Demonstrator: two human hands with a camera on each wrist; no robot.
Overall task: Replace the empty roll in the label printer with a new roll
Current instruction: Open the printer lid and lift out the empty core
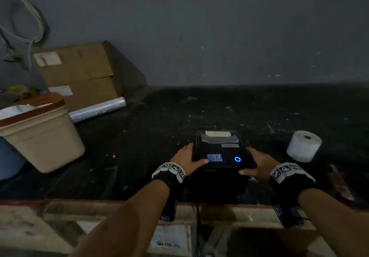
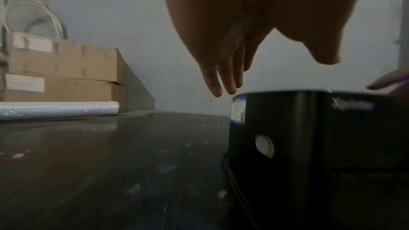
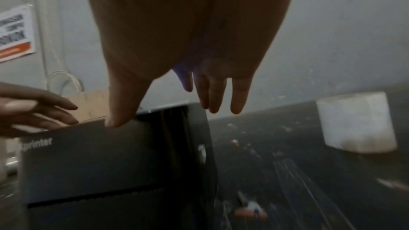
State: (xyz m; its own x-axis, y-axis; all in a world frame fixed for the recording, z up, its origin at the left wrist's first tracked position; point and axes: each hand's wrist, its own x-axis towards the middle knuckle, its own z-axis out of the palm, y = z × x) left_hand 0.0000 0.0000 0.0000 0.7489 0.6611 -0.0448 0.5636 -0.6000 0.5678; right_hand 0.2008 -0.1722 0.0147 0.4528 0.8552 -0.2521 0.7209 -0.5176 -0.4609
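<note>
- Fingers of the left hand lie straight along the left side of the label printer, with the thumb laid across its top near the blue-lit panel; the fingers are loose, not curled round anything.
- Right hand rests at the printer's right side, fingers straight and spread, thumb tip touching the front top edge.
- Printer stands on the dark counter close to the front edge, lid shut, a blue ring light glowing on top.
- New white roll stands on end on the counter, right of the printer and apart from it.
- Beige bin sits at far left; behind it are stacked cardboard boxes and a roll of clear film.
</note>
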